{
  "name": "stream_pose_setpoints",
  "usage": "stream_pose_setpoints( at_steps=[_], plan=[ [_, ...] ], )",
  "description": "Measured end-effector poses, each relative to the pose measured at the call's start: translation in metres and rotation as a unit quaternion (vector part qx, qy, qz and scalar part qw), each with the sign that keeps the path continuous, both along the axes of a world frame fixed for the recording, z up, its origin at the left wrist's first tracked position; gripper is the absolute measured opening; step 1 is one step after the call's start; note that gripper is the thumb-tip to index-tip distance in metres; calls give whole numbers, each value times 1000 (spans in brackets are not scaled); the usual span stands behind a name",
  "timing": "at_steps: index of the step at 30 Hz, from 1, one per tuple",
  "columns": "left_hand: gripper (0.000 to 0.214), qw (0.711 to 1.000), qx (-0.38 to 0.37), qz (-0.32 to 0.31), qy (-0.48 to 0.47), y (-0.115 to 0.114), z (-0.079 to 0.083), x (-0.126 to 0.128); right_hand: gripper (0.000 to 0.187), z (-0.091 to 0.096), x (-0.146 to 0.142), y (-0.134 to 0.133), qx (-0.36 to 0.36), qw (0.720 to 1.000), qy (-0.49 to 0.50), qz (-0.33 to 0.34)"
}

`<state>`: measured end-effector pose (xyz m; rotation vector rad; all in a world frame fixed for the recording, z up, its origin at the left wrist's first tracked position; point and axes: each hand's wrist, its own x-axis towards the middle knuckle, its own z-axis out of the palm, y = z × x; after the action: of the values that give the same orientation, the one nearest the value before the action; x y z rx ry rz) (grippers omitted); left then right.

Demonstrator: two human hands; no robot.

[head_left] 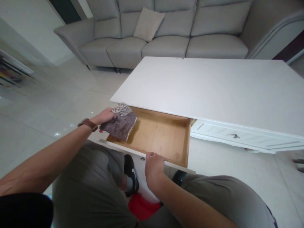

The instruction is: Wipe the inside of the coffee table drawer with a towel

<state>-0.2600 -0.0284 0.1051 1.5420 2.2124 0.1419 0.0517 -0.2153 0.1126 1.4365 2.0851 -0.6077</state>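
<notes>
My left hand (106,116), with a brown watch strap on its wrist, is closed on the edge of a folded cloth (122,123). This cloth is purplish grey with a pale patterned band at the top, and it hangs over the left side of an open wooden drawer (159,133). A small red bit shows at its lower left corner. Over the top edge of the drawer's white front, my right hand (155,167) is closed, its fingers curled inward just right of the small dark knob (142,158). The drawer's bare wood bottom shows beside the cloth.
The drawer sticks out from a white table (209,85), which has a shut drawer (235,134) on the right. Behind stands a grey sofa (166,47) with a beige cushion (148,24). A red thing (143,207) lies between my legs, near a black shoe (130,174).
</notes>
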Motion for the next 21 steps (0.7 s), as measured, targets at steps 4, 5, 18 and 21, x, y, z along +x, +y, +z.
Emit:
stream_pose_setpoints(
  at_steps=[4, 5, 18, 21],
  plan=[
    [21, 987, 72, 15, 146, -19, 47, -25, 70, 2, 1, 2, -11, 1000, 7, 2],
    [27, 977, 92, -6, 195, -25, 50, -23, 69, 1, 1, 2, -11, 1000, 7, 5],
    [75, 935, -23, -271, 226, -39, -80, 19, 57, -12, 5, 2, 5, 1000, 3, 15],
    [64, 946, -16, -260, 194, -14, -81, 24, 57, -12, 6, 0, 15, 1000, -2, 25]
  ],
)
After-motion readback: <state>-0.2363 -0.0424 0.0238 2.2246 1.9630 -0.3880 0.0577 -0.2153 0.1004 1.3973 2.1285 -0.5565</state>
